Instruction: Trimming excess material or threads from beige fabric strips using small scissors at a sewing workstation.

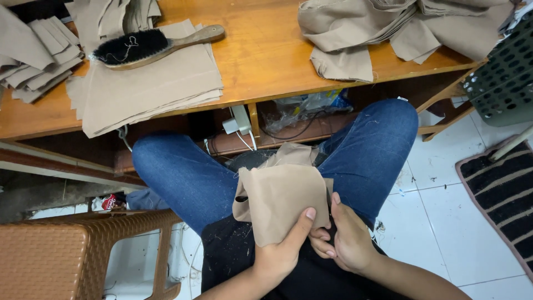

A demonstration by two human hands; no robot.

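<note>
A tan fabric piece is held up over my lap, between my knees in blue jeans. My left hand grips its lower edge, thumb pressed on the front of the cloth. My right hand sits close beside it, fingers curled at the cloth's lower right corner and touching the left hand's fingers. Whether the right hand pinches the cloth or something small is hidden by the fingers.
A wooden table spans the top. On it lie a stack of tan fabric pieces with a black-bristled brush on top, more stacks at left, a cloth heap at right. A brown woven stool stands lower left, a green crate at right, a striped mat on white tiles.
</note>
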